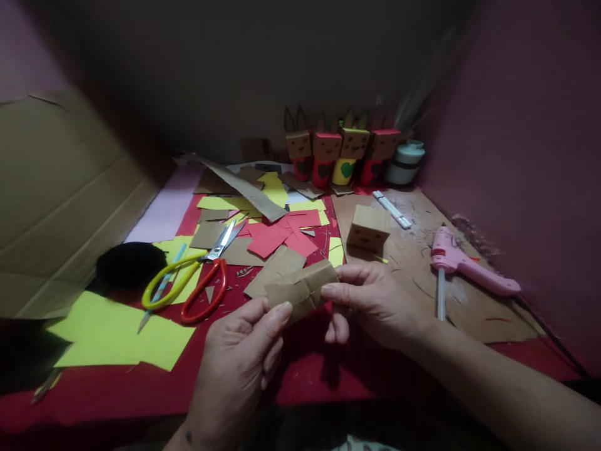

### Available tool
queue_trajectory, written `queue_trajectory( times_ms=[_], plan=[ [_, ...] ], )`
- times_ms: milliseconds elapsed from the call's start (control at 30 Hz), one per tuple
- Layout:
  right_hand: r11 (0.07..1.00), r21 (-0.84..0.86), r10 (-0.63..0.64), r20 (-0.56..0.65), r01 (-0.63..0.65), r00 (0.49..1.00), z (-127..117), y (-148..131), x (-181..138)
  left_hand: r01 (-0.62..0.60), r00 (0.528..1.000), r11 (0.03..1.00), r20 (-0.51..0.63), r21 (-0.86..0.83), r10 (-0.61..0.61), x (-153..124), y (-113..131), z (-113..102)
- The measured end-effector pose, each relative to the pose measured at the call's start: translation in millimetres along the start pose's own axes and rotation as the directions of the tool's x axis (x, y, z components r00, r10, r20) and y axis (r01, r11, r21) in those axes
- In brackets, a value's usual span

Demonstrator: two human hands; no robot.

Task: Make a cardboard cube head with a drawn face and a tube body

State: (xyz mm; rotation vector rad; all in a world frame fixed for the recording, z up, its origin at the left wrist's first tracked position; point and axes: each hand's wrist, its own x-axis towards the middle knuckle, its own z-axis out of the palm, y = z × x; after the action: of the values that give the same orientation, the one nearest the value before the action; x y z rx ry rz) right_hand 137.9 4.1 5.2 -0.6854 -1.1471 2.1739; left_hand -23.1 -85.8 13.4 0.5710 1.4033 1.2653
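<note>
A small folded brown paper box point(300, 289) is held between both hands above the red work surface. My left hand point(239, 363) pinches its near left end with thumb and fingers. My right hand point(375, 304) grips its right end, thumb on top. A finished brown paper cube with a drawn face point(369, 228) sits just beyond my right hand.
Scissors with a yellow and an orange handle point(192, 282) lie left of centre among red, yellow and brown paper scraps point(272, 238). A pink glue gun point(469, 269) rests on a cardboard mat point(422, 257) at right. Several paper animal figures point(340, 153) stand at the back. A cardboard sheet point(61, 200) leans at left.
</note>
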Motion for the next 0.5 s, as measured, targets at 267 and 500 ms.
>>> queue_trajectory(
  times_ms=[267, 500],
  plan=[
    [0.999, 0.018, -0.041, -0.02, 0.042, 0.999, 2.6, 0.5, 0.9, -0.023, 1.0, 1.0, -0.018, 0.015, 0.024, 2.8, -3.6, -2.2],
    [1.0, 0.016, 0.023, -0.044, -0.023, 0.999, 1.1, -2.8, 2.3, -0.072, 0.995, 0.995, -0.06, 0.072, 0.076, 5.9, -5.9, -3.9]
  ],
)
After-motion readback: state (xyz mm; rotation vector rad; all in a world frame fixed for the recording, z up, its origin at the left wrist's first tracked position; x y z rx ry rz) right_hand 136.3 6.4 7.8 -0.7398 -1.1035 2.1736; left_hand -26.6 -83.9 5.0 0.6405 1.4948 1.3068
